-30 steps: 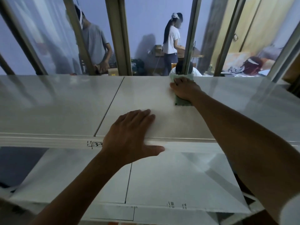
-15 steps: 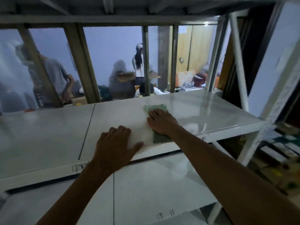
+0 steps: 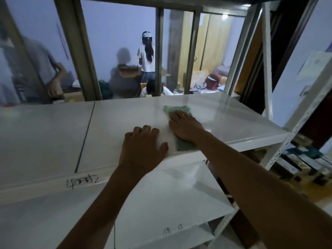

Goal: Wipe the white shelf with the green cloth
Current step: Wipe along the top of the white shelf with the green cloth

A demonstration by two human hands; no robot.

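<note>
The white shelf (image 3: 233, 121) runs across the middle of the head view, a glossy board with a dark seam left of centre. A green cloth (image 3: 177, 109) lies flat on it near the front edge. My right hand (image 3: 185, 125) presses down on the cloth with straight fingers, so cloth shows beyond the fingertips and below the wrist. My left hand (image 3: 142, 147) rests on the bare shelf just left of the cloth, its fingers bent at the knuckles and its thumb along the front edge, holding nothing.
A lower white shelf (image 3: 161, 198) lies below. A perforated white upright (image 3: 294, 133) stands at the right front corner, with dark boxes (image 3: 303, 162) on the floor beyond. Behind the shelf are frame posts (image 3: 158, 51) and several people in the room.
My right hand drew the cloth from the back of the shelf toward the front edge. My left hand stayed on the front of the shelf while the view swung right.
</note>
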